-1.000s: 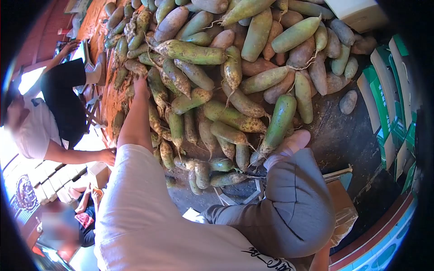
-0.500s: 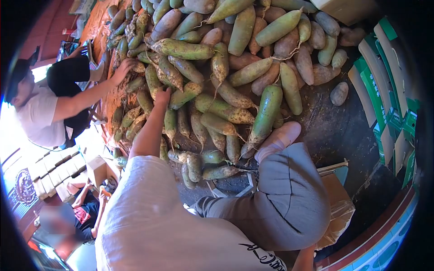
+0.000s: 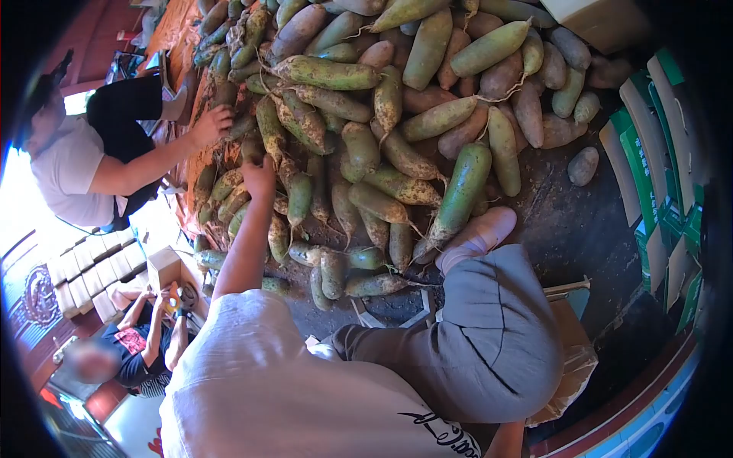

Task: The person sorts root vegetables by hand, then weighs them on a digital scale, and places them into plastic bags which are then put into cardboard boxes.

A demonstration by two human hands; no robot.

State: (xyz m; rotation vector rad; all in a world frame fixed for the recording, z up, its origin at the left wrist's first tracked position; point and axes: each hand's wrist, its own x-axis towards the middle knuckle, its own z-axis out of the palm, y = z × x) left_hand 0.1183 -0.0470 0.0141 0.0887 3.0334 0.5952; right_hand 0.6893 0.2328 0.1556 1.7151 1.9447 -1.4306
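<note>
My left hand (image 3: 259, 180) reaches into a big heap of soil-smeared green radishes (image 3: 372, 183). Its fingers are closed around the end of a short, dirty radish (image 3: 250, 148) at the heap's left side. Close by lie more radishes, among them a long mud-streaked one (image 3: 327, 72) and a green-ended one (image 3: 300, 200). A large green radish (image 3: 466, 179) leans near my foot. Of my right arm, only a piece of forearm shows at the bottom edge; the right hand is out of view.
A co-worker's hand (image 3: 212, 127) is at the heap's left edge, near mine. Another person (image 3: 145, 336) sits lower left, by stacked boxes (image 3: 95, 271). Green-and-tan cardboard (image 3: 649, 168) stands at right. A carton (image 3: 599, 19) is at top right, and a metal stool frame (image 3: 393, 309) below.
My left hand has moved a little left and down across the heap, from one radish to another. The co-worker's hand has shifted slightly. The view has moved a little.
</note>
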